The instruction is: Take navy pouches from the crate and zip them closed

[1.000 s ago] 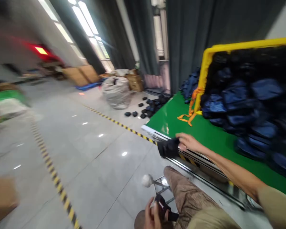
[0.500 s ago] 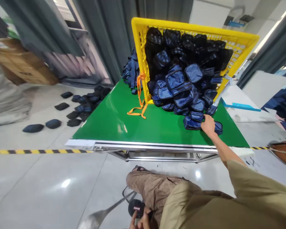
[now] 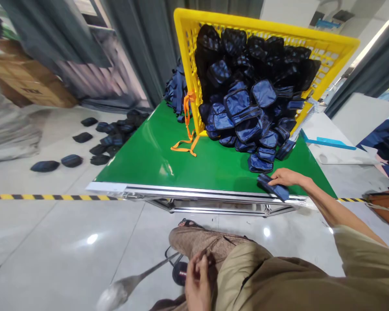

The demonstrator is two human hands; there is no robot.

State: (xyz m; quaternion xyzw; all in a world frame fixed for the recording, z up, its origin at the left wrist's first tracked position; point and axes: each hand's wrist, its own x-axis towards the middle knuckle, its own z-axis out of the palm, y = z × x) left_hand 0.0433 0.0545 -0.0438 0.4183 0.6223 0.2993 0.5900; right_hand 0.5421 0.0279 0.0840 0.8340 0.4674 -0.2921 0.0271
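My right hand [image 3: 287, 177] grips a small dark-blue pouch [image 3: 278, 191] at the front edge of the green table [image 3: 142, 166]. The pouch is tilted, and its near end reaches over the metal edge. Low above my lap, my left hand [image 3: 197, 278] is loosely curled, with a gap between thumb and fingers and nothing visible in it. Behind the held pouch, another blue pouch [image 3: 261, 163] lies on the table at the foot of a pile. The yellow basket [image 3: 185, 52] is tipped on its side, its opening towards me, with many blue pouches [image 3: 236, 106] spilling out.
An orange strap [image 3: 184, 150] hangs from the basket onto the table. Dark straps [image 3: 175, 93] lie behind it. More pouches [image 3: 71, 160] are on the floor at left, near cardboard boxes [image 3: 29, 80]. A long-handled tool [image 3: 126, 287] is beside my leg.
My right hand has drawn a pouch away from the pile towards the table's front edge, tilting it. My left hand has risen from beside the dark object by my leg.
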